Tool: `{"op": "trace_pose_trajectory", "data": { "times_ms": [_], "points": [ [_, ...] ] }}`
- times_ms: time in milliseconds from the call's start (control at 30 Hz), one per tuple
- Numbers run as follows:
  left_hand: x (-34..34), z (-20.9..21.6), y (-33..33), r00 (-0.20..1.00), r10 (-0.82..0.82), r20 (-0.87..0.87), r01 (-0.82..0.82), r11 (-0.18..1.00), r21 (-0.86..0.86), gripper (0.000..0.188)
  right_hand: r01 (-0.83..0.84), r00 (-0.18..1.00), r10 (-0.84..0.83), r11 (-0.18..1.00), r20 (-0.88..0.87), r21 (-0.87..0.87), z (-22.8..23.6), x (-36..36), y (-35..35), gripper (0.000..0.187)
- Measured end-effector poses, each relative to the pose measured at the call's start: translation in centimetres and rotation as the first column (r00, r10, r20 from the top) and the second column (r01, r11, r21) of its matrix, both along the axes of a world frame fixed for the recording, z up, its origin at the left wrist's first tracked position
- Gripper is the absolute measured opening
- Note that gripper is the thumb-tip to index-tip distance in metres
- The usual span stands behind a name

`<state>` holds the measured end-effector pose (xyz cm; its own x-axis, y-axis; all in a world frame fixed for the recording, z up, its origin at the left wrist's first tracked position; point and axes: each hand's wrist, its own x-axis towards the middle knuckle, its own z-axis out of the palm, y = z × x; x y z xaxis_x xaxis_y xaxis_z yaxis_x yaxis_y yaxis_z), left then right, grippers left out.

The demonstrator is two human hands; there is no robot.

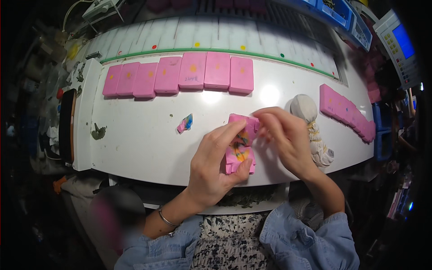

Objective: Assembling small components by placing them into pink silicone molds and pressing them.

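Note:
Near the table's front edge, a pink rubber mold (248, 153) lies opened out, its inner faces stained yellow, blue and black. My left hand (213, 159) grips it between thumb and fingers along the left side and bottom. Curled close together, the fingers of my right hand (283, 135) are at the mold's upper right edge; what they pinch, if anything, is hidden. A small pink piece (185, 123) with blue and yellow stains rests on the table to the left. Just right of my right hand is a tied white cloth bag (304, 108) with a rounded end.
A row of pink blocks (192, 72) stretches along the back of the white table (139, 144); several more pink blocks (344, 110) overlap at the right. Behind runs a green-edged strip (265, 53). A control panel with a screen (398, 45) stands far right, blue bins (335, 13) above.

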<state>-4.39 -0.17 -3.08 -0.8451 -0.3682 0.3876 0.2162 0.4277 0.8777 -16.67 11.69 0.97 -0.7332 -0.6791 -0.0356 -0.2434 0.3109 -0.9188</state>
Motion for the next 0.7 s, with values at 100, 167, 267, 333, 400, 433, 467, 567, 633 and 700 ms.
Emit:
{"op": "trace_pose_trajectory", "data": {
  "times_ms": [100, 167, 267, 333, 400, 433, 467, 567, 633, 700],
  "points": [
    [0.6, 0.0, -0.1, 0.999, 0.004, 0.047, -0.008, 0.996, 0.088, 0.064, 0.132, 0.614, 0.053, 0.977, -0.788, 0.168, 0.8, -1.0, 3.7, 0.042],
    [0.5, 0.0, -0.3, 0.998, -0.004, 0.070, 0.008, 0.998, -0.061, 0.076, 0.182, 0.677, 0.100, 0.937, -0.729, 0.298, 0.5, -1.2, 6.4, 0.053],
    [0.2, 0.2, -0.2, 0.995, -0.016, 0.100, 0.019, 0.999, -0.031, 0.087, 0.195, 0.826, 0.071, 0.894, -0.559, 0.403, 0.5, -1.0, 7.7, 0.072],
    [0.1, 0.4, -0.6, 0.992, -0.021, 0.121, 0.031, 0.997, -0.077, 0.090, 0.142, 0.808, 0.166, 0.877, -0.565, 0.459, 0.9, -0.5, 7.3, 0.071],
    [0.1, 0.4, -0.8, 0.989, -0.015, 0.147, 0.034, 0.991, -0.126, 0.093, 0.093, 0.824, 0.187, 0.887, -0.536, 0.452, 2.0, 0.8, 5.9, 0.070],
    [0.3, 0.3, -0.8, 0.987, 0.003, 0.158, 0.026, 0.983, -0.182, 0.095, -0.009, 0.799, 0.241, 0.921, -0.551, 0.389, 2.6, 1.4, 5.2, 0.068],
    [0.5, 0.4, -0.9, 0.985, 0.023, 0.169, 0.018, 0.971, -0.237, 0.096, -0.113, 0.768, 0.290, 0.939, -0.571, 0.324, 3.0, 2.0, 4.5, 0.066],
    [0.4, 0.6, -1.1, 0.985, 0.044, 0.165, 0.008, 0.953, -0.303, 0.098, -0.117, 0.631, 0.243, 0.968, -0.736, 0.220, 2.6, 2.7, 2.8, 0.063],
    [0.3, 0.7, -1.2, 0.983, 0.049, 0.176, 0.012, 0.945, -0.327, 0.099, -0.168, 0.461, 0.363, 0.932, -0.810, 0.322, 2.5, 2.8, 2.8, 0.059],
    [0.3, 0.8, -1.3, 0.978, 0.053, 0.203, 0.027, 0.928, -0.373, 0.099, -0.159, 0.416, 0.442, 0.896, -0.795, 0.415, 2.6, 3.2, 2.8, 0.059]
  ]
}}
